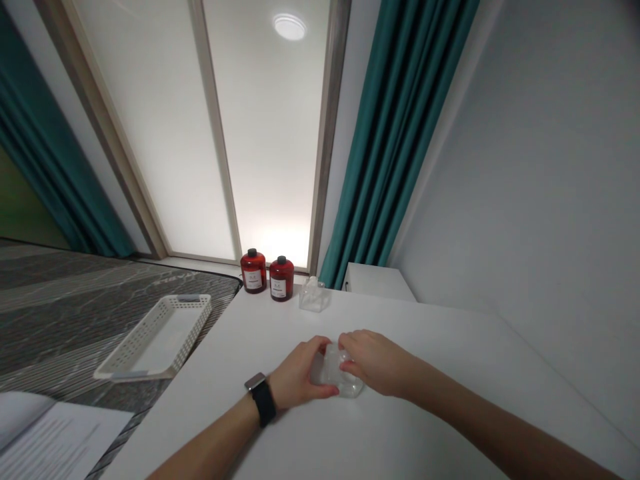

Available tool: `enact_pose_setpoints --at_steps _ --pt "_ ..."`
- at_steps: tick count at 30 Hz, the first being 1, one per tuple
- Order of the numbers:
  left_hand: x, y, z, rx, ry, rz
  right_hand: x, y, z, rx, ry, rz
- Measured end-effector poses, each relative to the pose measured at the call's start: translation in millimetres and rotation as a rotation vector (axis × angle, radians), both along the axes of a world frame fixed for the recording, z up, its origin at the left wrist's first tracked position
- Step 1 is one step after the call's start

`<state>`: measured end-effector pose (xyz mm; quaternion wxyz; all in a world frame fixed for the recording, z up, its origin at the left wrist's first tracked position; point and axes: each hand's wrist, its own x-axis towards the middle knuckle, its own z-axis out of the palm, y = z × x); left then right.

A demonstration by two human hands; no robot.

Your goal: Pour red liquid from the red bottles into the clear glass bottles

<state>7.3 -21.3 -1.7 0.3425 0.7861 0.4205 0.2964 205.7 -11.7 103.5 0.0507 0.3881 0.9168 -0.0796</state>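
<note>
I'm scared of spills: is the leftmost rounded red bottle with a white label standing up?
Upright: the bottle stands on the white table, its black cap on top.

place: likely home room | evidence: teal curtains [400,127], frosted panels [270,133], white table [425,440]

I count my two hands [299,375] [375,363], one black watch [263,402], two clear containers [334,365] [313,300], two red bottles [253,264] [281,270] with two black caps [253,253] [282,259] and two white labels [253,280] [279,288], one desk [310,453], one white basket [133,333] and two teal curtains [60,160] [395,147]; I also see one round light [289,27].
</note>
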Motion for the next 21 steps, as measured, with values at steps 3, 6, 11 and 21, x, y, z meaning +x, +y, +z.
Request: enact_pose_setpoints --at_steps 3,6,11,21 --pt "1 -1 0.9 0.012 0.017 0.014 -2 -2 -1 0.026 -0.011 -0.023" --pt "0 0 2.7 -0.001 -0.022 -0.023 -1 0 1 0.006 0.003 0.034" --pt "-1 1 5.0 -0.033 -0.049 -0.033 -1 5 4 -0.039 0.007 0.068" --pt "5 -4 3.9 -0.028 -0.048 -0.015 -1 -3 -6 0.004 -0.012 -0.053"
